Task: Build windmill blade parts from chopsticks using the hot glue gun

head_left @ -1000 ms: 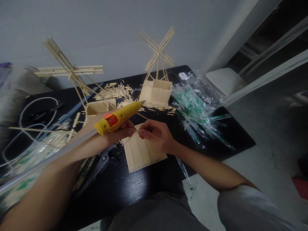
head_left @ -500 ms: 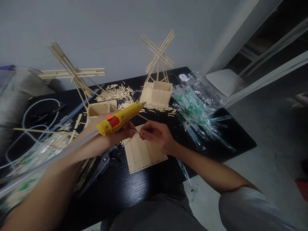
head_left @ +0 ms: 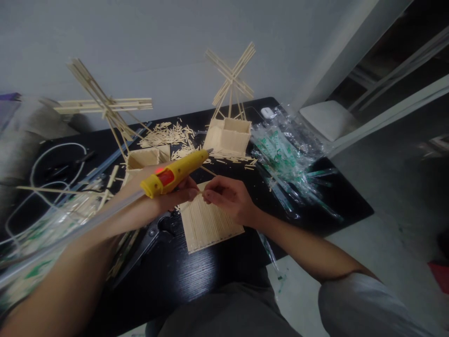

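My left hand (head_left: 180, 193) is wrapped round a yellow hot glue gun (head_left: 187, 166), whose nozzle points up and to the right. Its fingertips meet those of my right hand (head_left: 229, 196) above a flat panel of thin wooden sticks (head_left: 210, 229). My right thumb and fingers are pinched on a small pale piece of stick, mostly hidden by the fingertips. Just beyond the hands, part of another thin stick (head_left: 209, 171) shows. The panel lies on the black table (head_left: 196, 274).
Two stick-built windmills, one at the left (head_left: 142, 159) and one at the back (head_left: 235, 135), stand beyond my hands. Cut stick pieces (head_left: 168, 134) lie between them. Plastic wrappers (head_left: 280, 154) cover the right side; black cutters (head_left: 150, 236) and a white cable (head_left: 33, 164) lie left.
Both hands and the glue gun hold almost the same place. The view has shifted very slightly; nothing has been picked up or let go.
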The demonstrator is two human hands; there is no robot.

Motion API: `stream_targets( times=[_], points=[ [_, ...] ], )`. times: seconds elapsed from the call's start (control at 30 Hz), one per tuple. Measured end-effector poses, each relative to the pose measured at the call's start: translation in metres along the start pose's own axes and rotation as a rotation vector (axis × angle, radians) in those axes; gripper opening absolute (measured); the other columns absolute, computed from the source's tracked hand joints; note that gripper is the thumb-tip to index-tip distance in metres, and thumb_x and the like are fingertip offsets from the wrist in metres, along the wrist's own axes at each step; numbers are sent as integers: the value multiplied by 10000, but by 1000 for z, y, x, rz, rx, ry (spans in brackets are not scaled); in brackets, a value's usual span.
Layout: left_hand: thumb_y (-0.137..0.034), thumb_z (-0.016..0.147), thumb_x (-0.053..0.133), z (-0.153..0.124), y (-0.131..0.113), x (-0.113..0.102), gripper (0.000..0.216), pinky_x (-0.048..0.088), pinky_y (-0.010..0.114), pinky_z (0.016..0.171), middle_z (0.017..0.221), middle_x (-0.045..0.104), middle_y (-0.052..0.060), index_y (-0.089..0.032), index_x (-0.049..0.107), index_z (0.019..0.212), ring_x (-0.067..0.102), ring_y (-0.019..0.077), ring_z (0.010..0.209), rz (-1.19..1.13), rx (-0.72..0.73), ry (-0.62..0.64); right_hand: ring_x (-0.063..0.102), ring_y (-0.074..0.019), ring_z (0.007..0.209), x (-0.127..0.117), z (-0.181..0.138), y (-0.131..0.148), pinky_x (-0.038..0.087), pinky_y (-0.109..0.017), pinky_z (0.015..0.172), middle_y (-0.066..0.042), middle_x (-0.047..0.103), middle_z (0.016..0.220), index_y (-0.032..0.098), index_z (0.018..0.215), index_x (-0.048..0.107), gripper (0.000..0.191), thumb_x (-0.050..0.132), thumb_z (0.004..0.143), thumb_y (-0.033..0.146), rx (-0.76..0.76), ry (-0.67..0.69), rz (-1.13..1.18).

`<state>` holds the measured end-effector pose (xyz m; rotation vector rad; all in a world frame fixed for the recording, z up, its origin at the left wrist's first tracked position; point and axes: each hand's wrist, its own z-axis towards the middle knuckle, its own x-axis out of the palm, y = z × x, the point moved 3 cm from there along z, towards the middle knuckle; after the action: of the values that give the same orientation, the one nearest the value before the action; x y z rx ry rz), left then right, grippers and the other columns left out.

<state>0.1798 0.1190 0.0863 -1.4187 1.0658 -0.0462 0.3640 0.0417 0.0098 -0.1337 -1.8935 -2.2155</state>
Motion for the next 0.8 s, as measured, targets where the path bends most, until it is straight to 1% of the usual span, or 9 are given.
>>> stream_targets(
  times=[0.07,0.13,0.33,0.5,0.57,0.7,0.8],
  points=[
    [-508,815,828,1,1,0,293,502,245,470,830,766,34,-238,757,905,630,142,582,-9,-15,-9,632,-143,748,0,0,0,531,-319,746,-10,689,809,198,901,718,284,817,933,462,-2,4,5],
    [-524,796,839,0,1,-1,310,497,248,457,794,749,20,-246,765,910,627,144,566,12,-41,-16,629,-143,746,0,0,-1,529,-320,743,-13,691,811,198,903,719,283,816,934,461,-6,4,5],
    [-538,822,812,-5,-11,-1,307,465,230,436,708,694,-4,-243,758,886,605,138,541,42,-59,-38,630,-147,744,0,0,-1,534,-321,739,-15,696,811,198,901,714,344,824,917,524,2,-4,-3],
    [-527,824,816,-3,-8,0,314,475,209,444,787,748,20,-226,730,846,599,119,550,20,-9,-43,635,-146,748,0,0,-1,539,-317,739,-16,701,820,197,907,716,332,830,916,509,17,-1,20],
    [-531,818,819,-3,-5,0,317,490,221,453,807,756,27,-229,735,868,606,127,563,13,-28,-36,635,-143,747,0,0,-1,538,-314,737,-14,700,821,197,902,720,311,830,920,488,17,1,27],
    [-517,825,815,-4,-7,0,300,491,238,479,778,732,17,-239,743,912,606,134,582,31,-98,-28,632,-134,741,0,0,-2,533,-306,736,-5,696,813,196,906,723,271,826,931,445,1,6,42],
    [-539,813,823,-5,-9,0,324,477,245,458,772,728,9,-240,739,904,599,131,561,15,-87,-40,632,-132,741,0,0,-3,527,-304,734,-2,695,815,198,910,724,249,825,935,424,-7,6,44]
  ],
)
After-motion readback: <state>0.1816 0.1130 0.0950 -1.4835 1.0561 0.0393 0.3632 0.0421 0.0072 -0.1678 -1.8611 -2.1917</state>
